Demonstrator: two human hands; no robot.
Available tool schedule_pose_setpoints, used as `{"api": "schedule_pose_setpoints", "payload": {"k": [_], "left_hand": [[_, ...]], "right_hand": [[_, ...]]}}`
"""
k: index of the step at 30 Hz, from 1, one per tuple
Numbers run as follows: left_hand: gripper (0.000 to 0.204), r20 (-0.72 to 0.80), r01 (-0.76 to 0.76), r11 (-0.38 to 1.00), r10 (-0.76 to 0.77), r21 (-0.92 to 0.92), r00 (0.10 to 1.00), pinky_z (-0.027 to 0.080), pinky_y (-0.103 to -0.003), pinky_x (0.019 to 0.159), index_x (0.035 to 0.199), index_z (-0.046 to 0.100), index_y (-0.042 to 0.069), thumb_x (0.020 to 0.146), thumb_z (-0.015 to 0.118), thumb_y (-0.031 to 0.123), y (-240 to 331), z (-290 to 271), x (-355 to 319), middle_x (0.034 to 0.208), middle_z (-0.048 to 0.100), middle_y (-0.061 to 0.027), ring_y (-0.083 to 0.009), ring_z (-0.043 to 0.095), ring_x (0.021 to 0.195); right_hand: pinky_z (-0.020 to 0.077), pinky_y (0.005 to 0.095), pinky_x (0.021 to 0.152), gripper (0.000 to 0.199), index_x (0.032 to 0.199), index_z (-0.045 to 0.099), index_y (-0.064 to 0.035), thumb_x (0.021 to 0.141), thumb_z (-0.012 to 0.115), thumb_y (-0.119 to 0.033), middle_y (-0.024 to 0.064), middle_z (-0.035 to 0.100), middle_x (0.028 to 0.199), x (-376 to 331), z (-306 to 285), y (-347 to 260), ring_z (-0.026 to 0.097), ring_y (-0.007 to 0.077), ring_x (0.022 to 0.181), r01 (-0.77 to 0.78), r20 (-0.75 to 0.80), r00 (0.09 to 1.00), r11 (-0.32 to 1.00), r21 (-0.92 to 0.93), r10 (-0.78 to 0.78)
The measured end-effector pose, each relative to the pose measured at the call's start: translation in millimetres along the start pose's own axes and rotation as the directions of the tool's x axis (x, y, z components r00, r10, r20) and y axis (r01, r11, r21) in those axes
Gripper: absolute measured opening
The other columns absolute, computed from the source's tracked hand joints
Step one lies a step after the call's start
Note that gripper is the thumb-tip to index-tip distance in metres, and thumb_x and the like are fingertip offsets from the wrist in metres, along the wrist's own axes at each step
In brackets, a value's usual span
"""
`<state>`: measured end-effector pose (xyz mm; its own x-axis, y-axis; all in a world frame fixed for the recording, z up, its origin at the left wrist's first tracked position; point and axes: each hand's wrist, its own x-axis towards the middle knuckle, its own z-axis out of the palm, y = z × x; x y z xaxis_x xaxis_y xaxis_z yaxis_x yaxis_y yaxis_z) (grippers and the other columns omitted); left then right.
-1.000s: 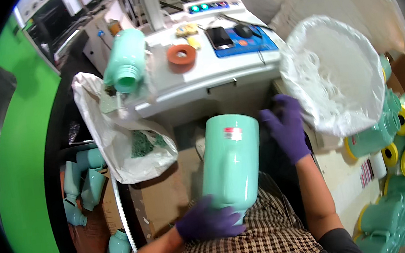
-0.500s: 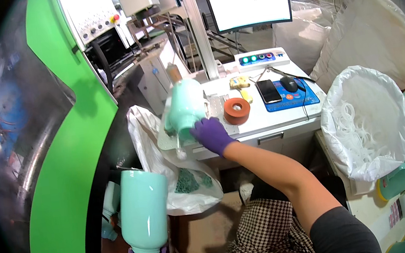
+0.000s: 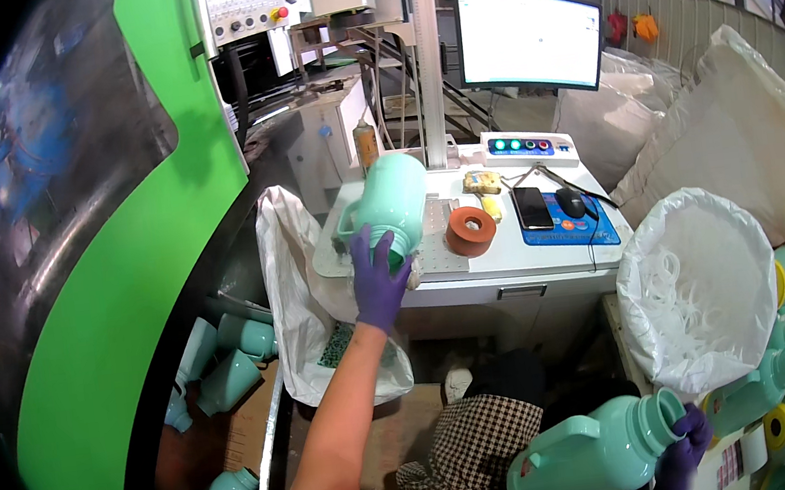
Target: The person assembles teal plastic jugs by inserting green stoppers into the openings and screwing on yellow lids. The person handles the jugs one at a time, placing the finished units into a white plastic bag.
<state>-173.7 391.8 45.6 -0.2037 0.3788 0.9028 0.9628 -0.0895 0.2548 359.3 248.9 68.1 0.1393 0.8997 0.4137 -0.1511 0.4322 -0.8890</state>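
A mint-green plastic jug (image 3: pixel 396 191) lies tilted on the perforated plate of the white worktable, its open neck toward me. My left hand (image 3: pixel 379 283), in a purple glove, is closed around that neck. At the lower right, my right hand (image 3: pixel 685 454), gloved in purple too, grips a second mint-green jug (image 3: pixel 582 461) by its ringed neck. This one lies on its side over my lap, with its loop handle upward and a small reddish mark on its body. Part of the right hand is hidden behind the neck.
A tape roll (image 3: pixel 461 235), a phone (image 3: pixel 532 208) and a mouse (image 3: pixel 570 203) lie on the worktable (image 3: pixel 549 261). White rings fill a lined bin (image 3: pixel 638 314) at right, beside several yellow-ended jugs. More jugs (image 3: pixel 229 380) lie in a box at lower left, near the green machine (image 3: pixel 81 397).
My right hand has left the worktable and now holds a jug at lower right. My left hand has come up from lower left to the jug on the worktable. The view has shifted.
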Motion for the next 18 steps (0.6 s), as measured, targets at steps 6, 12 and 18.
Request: {"api": "schedule_pose_setpoints", "payload": {"k": [6,12,18], "left_hand": [[0.065,0.095,0.143,0.985,-0.152,0.098,0.984,0.046,-0.048,0.106,0.138,0.051,0.016,0.082,0.079,0.029,-22.7,23.6,10.3,0.150,0.040,-0.0191,-0.0425,0.044,0.136],[0.075,0.162,0.182,0.972,-0.206,0.152,0.965,0.051,-0.049,0.100,0.146,0.043,0.020,0.082,0.078,0.040,-41.4,3.8,9.1,0.155,0.032,-0.0196,-0.0415,0.041,0.138],[0.098,0.144,-0.047,0.989,0.067,-0.140,0.987,0.033,-0.049,0.116,0.157,0.030,0.007,0.080,0.081,0.041,85.0,-27.9,25.5,0.153,0.035,-0.0271,-0.0452,0.038,0.140]], "right_hand": [[0.0498,0.0338,0.079,0.041,0.095,0.063,-0.0048,0.084,0.080,-0.040,0.0068,0.063,0.099,-17.6,-10.2,6.2,0.060,0.0191,0.089,-0.007,0.211,0.977,0.999,-0.039,0.015],[0.0426,0.0294,0.069,0.015,0.064,0.054,-0.0070,0.069,0.056,0.007,0.0060,0.052,0.073,-12.1,48.2,7.1,0.054,0.0171,0.071,0.079,0.257,0.966,0.932,-0.353,0.015],[0.0386,0.0328,0.058,0.022,0.074,0.068,-0.0094,0.066,0.081,-0.025,0.0044,0.051,0.070,1.1,78.5,-18.2,0.052,0.0186,0.065,0.213,0.478,0.878,0.920,-0.329,-0.032]]}}
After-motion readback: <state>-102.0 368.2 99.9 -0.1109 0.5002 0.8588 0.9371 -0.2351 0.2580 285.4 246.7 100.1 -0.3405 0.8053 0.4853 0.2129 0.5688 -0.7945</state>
